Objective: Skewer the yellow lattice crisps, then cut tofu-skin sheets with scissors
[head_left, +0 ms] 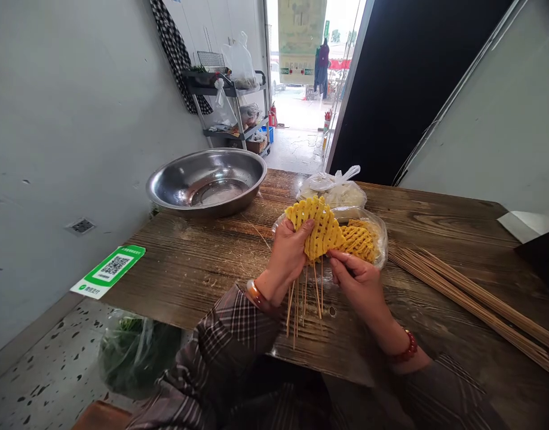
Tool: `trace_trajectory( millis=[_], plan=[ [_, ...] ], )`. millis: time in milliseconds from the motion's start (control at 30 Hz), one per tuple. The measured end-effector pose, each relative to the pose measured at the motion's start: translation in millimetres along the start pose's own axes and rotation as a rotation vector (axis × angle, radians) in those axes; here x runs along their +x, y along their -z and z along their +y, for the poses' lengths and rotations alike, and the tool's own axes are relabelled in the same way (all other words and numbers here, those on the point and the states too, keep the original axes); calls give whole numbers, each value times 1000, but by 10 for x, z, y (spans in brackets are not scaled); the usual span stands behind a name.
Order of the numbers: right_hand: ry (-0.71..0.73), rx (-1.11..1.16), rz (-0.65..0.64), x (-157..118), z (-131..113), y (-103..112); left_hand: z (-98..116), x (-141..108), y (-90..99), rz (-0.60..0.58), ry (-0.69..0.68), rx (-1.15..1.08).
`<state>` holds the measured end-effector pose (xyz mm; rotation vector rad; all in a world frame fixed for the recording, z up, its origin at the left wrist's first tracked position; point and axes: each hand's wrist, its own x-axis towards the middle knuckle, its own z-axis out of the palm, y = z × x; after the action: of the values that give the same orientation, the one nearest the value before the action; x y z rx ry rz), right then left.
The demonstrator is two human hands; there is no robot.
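Observation:
My left hand (pixel 292 248) is closed round several yellow lattice-patterned pieces (pixel 321 230), thumb across their front. Thin wooden skewers (pixel 318 292) hang down below the pieces and that hand. At the lower right corner of the held pieces, my right hand (pixel 355 276) is closed in a pinch; what its fingertips grip is too small to make out. Just behind, a clear plastic bag (pixel 382 239) lies open with more yellow lattice pieces (pixel 360 242) in it. A bundle of long skewers (pixel 475 298) lies on the table to the right.
A large steel basin (pixel 206 179) stands at the wooden table's (pixel 198 263) back left. Behind the open bag is a tied white bag (pixel 334 191). A green QR card (pixel 110 270) lies at the left edge. A shelf cart (pixel 233 89) stands beyond, near the doorway.

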<state>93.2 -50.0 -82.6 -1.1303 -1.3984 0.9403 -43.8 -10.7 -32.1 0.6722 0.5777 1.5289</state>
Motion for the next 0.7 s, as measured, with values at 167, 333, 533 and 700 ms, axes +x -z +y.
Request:
trace_trajectory(
  millis=[167, 333, 533, 700],
  plan=[
    [-11, 4, -24, -21, -11, 11, 24, 9, -1, 7, -9, 20],
    [-25, 11, -5, -16, -13, 9, -17, 5, -5, 8, -19, 34],
    [-26, 36, -7, 6, -30, -9, -44, -22, -20, -3, 6, 38],
    [-17, 20, -11, 10, -48, -7, -25, -18, -18, 0, 17, 31]
  ],
)
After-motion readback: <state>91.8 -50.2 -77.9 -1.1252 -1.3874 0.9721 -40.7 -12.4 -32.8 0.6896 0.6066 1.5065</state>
